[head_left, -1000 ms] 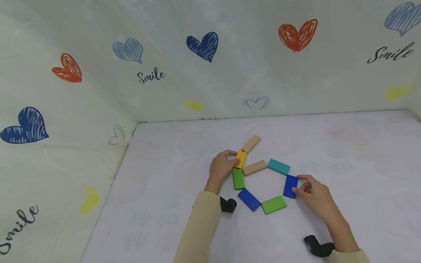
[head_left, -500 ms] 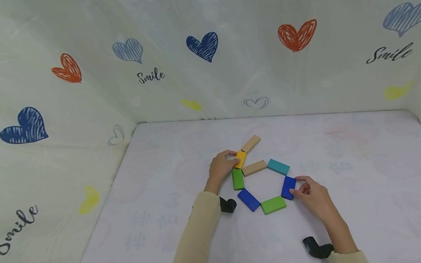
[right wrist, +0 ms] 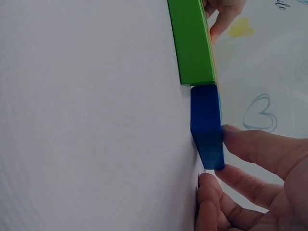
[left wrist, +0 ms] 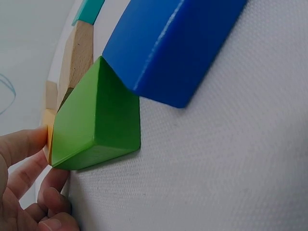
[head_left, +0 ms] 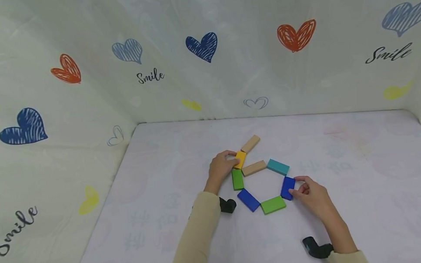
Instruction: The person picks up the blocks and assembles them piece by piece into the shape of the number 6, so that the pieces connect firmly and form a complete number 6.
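Observation:
Several flat wooden blocks lie on the table in a rough ring. My left hand (head_left: pixel 221 168) pinches a yellow block (head_left: pixel 241 159) at the ring's upper left, thumb on its near end. With thumb and forefinger, my right hand (head_left: pixel 315 196) holds the right-hand blue block (head_left: pixel 288 188). Its near corner meets a green block (right wrist: pixel 195 45), and a teal block (head_left: pixel 278 167) sits beyond it. A second green block (left wrist: pixel 96 115), another blue block (head_left: pixel 248 200) and a natural wood block (head_left: pixel 254 168) make up the rest. The left fingers mostly hide the yellow block in the left wrist view.
Another natural wood block (head_left: pixel 250 143) slants away from the yellow block's far end. Black wrist-camera mounts (head_left: pixel 317 248) stick out at both wrists. Pale cloth with printed hearts (head_left: pixel 202 48) walls the back and sides of the white table (head_left: pixel 151 165).
The right hand has shifted the blue block slightly left and toward the front, so that it touches the green block. The left hand stays on the yellow block.

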Demonstrator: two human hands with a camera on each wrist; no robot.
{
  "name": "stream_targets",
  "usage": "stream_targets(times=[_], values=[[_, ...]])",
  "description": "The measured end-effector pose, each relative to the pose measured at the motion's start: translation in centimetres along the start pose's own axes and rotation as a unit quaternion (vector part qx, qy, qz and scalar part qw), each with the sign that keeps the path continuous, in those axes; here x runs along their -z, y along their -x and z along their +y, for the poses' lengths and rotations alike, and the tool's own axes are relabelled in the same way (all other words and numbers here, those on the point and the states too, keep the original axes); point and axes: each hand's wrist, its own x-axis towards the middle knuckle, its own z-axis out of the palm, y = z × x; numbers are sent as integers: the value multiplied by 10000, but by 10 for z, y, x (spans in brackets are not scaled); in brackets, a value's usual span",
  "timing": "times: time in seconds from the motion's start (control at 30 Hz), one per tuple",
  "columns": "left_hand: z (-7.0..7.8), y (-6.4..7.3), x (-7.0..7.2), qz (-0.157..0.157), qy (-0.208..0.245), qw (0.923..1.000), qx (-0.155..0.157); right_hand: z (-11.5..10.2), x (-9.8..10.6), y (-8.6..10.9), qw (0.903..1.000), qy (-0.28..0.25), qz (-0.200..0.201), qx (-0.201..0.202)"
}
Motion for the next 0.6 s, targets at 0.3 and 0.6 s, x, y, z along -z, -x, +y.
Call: stream_targets(times=[0.3, 0.6], values=[[1, 0, 0, -52, 45, 9999, 125, -1, 8, -2, 9998, 114, -143, -113], [0, -1, -1, -49, 63, 9999, 134, -4, 15, -18, 9998, 190, -17, 23]])
